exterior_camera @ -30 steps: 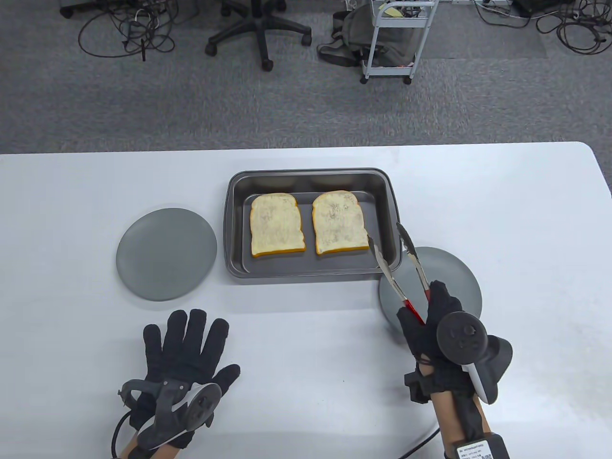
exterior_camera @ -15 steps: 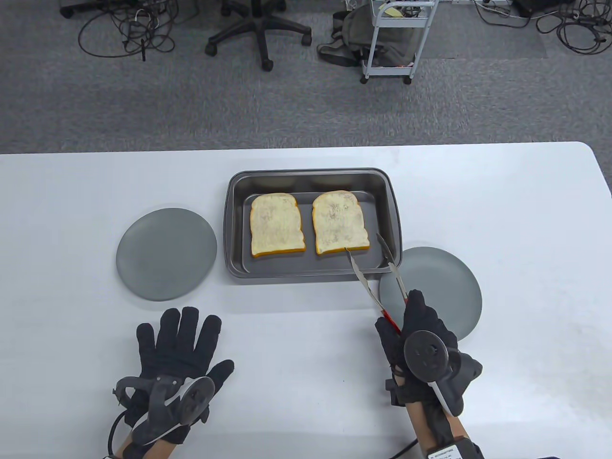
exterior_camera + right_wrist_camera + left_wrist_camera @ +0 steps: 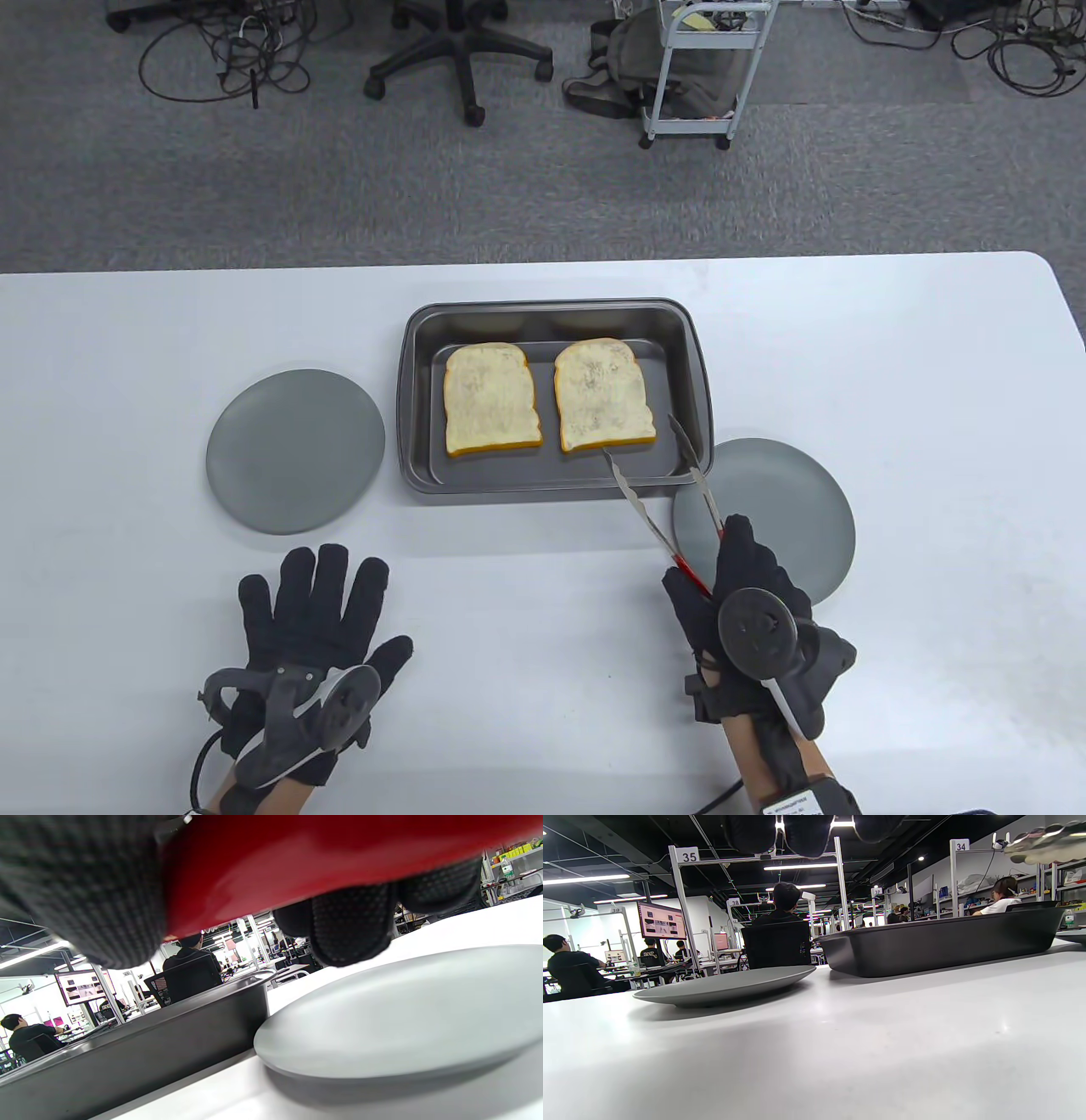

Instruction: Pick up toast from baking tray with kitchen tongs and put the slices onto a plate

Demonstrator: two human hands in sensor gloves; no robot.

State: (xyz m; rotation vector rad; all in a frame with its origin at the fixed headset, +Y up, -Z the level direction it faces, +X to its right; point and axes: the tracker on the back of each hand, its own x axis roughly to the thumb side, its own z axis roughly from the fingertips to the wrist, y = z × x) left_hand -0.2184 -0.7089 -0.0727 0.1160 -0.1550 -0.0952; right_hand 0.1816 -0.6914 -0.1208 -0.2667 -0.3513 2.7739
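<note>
1. The right hand (image 3: 736,586) is wrapped around the red handles of the kitchen tongs (image 3: 657,488), fingers curled round them. The two tong arms are spread apart, tips reaching over the near right corner of the baking tray (image 3: 413,399).

2. The left hand (image 3: 310,611) is just lying flat on the table (image 3: 891,356) with the fingers straight, holding nothing. Looks idle to me.

3. Both toast slices sit flat in the tray: the left slice (image 3: 492,399) and the right slice (image 3: 602,395), side by side, not touching. Nothing is on either plate yet, so I'd say we're at the very start, lining up the first grab.

4. One tong tip is right at the near edge of the right slice, the other off its right corner. The next move probably needs one arm worked under or against the edge, then a squeeze. The slice lies flat on the tray floor, so it could just slide.

5. The right plate (image 3: 797,501) is closest, just beside the tray, partly under the hand. The left plate (image 3: 295,450) is on the other side.

6. Hard to tell stuff: whether the tips actually touch the toast or the tray floor. The right wrist view is mostly glove and red handle, the left wrist view only shows the tray wall, no toast.
</note>
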